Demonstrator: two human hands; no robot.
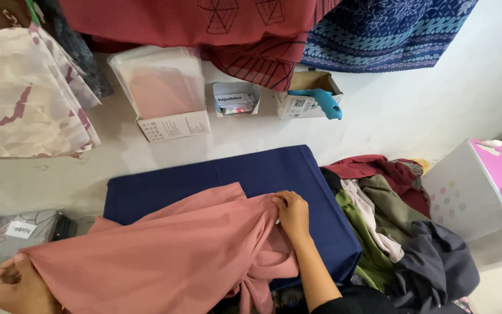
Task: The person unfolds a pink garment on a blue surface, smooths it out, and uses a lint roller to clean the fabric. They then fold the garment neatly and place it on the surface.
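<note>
The work in hand is the spreading and folding of a pink cloth (pixel 169 256) over a navy pad (pixel 233 180) on the tabletop (pixel 164 151).

Left hand (pixel 15 285): closed on one corner of the pink cloth, at the lower left edge of view, holding that corner out taut. Beyond this hand lie clear plastic packets (pixel 18 232).

Right hand (pixel 293 212): fingers curled, pinching the pink cloth at its upper right edge, where the fabric gathers into creases. The cloth runs from this hand across to the left hand; below the right wrist it bunches and hangs off the near edge of the pad.

To the right of the right hand, just beside the pad, lies a heap of clothes (pixel 390 227) in maroon, olive, beige and dark grey. Further right stands a white and pink box (pixel 474 192). Well beyond the hands, by the wall, stand a box of clear packets (pixel 164 93), a small open carton (pixel 235 100) and a carton holding a blue tagging gun (pixel 321 102).

Judgement: the step is squaring the cloth between two held points; the fold is not yet set. The next move calls for even tension from both hands, the gathered edge at the right hand smoothed flat, and the hanging portion lifted onto the pad before any crease is made.
</note>
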